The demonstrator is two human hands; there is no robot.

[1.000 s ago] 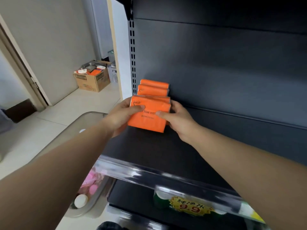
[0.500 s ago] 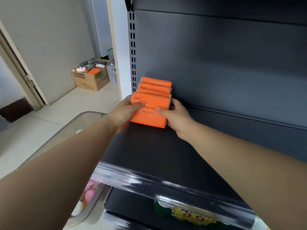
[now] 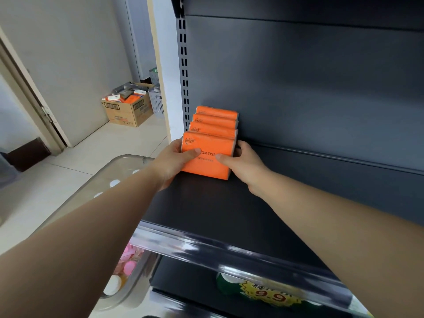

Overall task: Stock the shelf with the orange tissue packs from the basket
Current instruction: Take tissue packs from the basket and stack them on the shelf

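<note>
Several orange tissue packs stand upright in a row at the back left of the dark shelf (image 3: 206, 214). The front orange tissue pack (image 3: 207, 160) rests on the shelf against the row behind it (image 3: 215, 121). My left hand (image 3: 173, 160) grips its left edge, thumb on its face. My right hand (image 3: 243, 162) grips its right edge, thumb on the front. The clear basket (image 3: 96, 184) sits low at the left, partly hidden by my left arm; no orange packs show in it.
A perforated shelf upright (image 3: 183, 72) runs just left of the packs. A cardboard box (image 3: 128, 106) of goods sits on the floor by the wall. Below, a price strip with a yellow 9.9 tag (image 3: 270, 294) fronts the lower shelf.
The front pack has been pushed back and set down flush against the row. Both hands stay on it.
</note>
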